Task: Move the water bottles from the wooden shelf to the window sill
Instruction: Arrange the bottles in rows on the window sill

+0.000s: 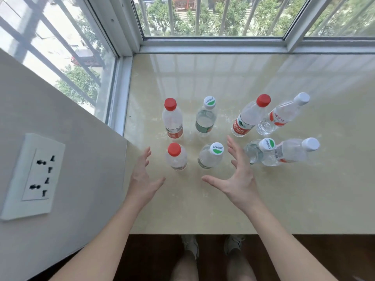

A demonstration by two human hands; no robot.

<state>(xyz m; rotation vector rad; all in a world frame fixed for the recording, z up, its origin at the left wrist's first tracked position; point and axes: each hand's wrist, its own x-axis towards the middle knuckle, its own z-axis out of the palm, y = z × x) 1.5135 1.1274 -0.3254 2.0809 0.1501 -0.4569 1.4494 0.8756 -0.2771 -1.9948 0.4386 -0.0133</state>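
Several water bottles stand upright on the beige window sill (284,189) in two rows. The near row has a red-capped bottle (176,157) and a green-and-white-capped bottle (211,156) between my hands. My left hand (143,179) is open, just left of the red-capped bottle and not touching it. My right hand (239,177) is open with fingers spread, just right of the green-capped bottle. Behind stand another red-capped bottle (172,118) and a green-capped one (206,118). To the right are a red-capped bottle (248,116), two white-capped bottles (282,114) (292,152) and one green-capped bottle (257,151). No wooden shelf is in view.
Windows with bars (213,17) enclose the sill at the back and left. A wall with a white power socket (34,175) runs along the left. The sill's front edge is near me, with dark floor and my feet (213,246) below.
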